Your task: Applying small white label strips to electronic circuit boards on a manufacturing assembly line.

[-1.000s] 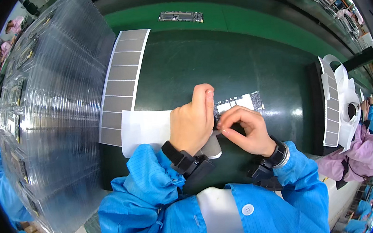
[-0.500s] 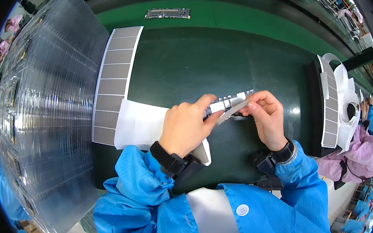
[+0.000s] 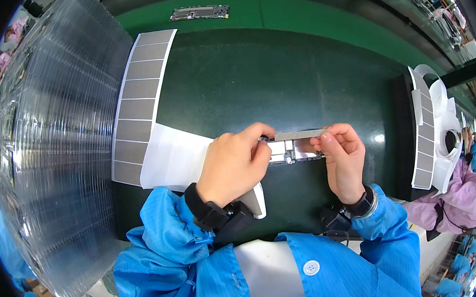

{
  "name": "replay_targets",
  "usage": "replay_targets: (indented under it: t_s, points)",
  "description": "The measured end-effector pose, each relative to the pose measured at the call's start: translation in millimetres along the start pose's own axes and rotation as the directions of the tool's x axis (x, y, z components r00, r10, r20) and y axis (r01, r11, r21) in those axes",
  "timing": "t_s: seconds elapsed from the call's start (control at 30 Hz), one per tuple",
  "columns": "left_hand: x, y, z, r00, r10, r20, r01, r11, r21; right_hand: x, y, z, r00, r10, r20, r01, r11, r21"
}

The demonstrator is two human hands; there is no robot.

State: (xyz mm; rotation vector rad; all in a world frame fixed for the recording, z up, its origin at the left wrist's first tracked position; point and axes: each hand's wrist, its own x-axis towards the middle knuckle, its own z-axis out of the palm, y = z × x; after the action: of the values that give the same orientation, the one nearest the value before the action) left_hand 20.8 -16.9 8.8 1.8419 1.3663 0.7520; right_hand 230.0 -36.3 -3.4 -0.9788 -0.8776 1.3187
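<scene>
Near the middle of the dark green surface (image 3: 231, 80), a circuit board (image 3: 288, 150) lies between the two hands, with a thin grey strip (image 3: 298, 134) along its far edge; the right hand (image 3: 344, 155) pinches the strip's right end between thumb and forefinger, while the left hand (image 3: 236, 163) has thumb and forefinger curled around the board's left end (whether they grip the strip too, I cannot tell); holding at both ends probably keeps the strip straight and lined up with the board.

To the left lies a sheet of grey labels (image 3: 143, 83), its near part folded to show white backing (image 3: 175, 154) that runs toward the left wrist, presumably placed there for easy reach; beyond it rises a stack of clear plastic trays (image 3: 65, 136); a second board (image 3: 200, 13) rests at the far side.

Both forearms angle inward from the near side; the left hand is back-up, reaching rightward; the right stands more upright, its other fingers curled.
</scene>
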Motion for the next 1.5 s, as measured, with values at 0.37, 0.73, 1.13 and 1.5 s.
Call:
replay_targets:
  t_s: [0.37,0.73,1.13,1.5]
  points:
    - [1,8,3,0.991,-0.127,0.033,0.131,0.969,-0.209,-3,-1,3,1.0,0.001,0.011,0.0,0.997,-0.072]
    - [1,14,10,0.998,-0.06,-0.034,0.064,0.99,0.129,7,-5,6,0.947,-0.274,0.169,0.295,0.531,-0.794]
    - [3,13,14,0.998,-0.058,-0.037,0.065,0.971,0.231,9,-1,5,0.954,-0.238,0.183,0.282,0.502,-0.817]
    - [3,14,14,0.997,-0.071,-0.034,0.077,0.974,0.211,10,-1,3,0.946,-0.248,0.209,0.307,0.48,-0.822]
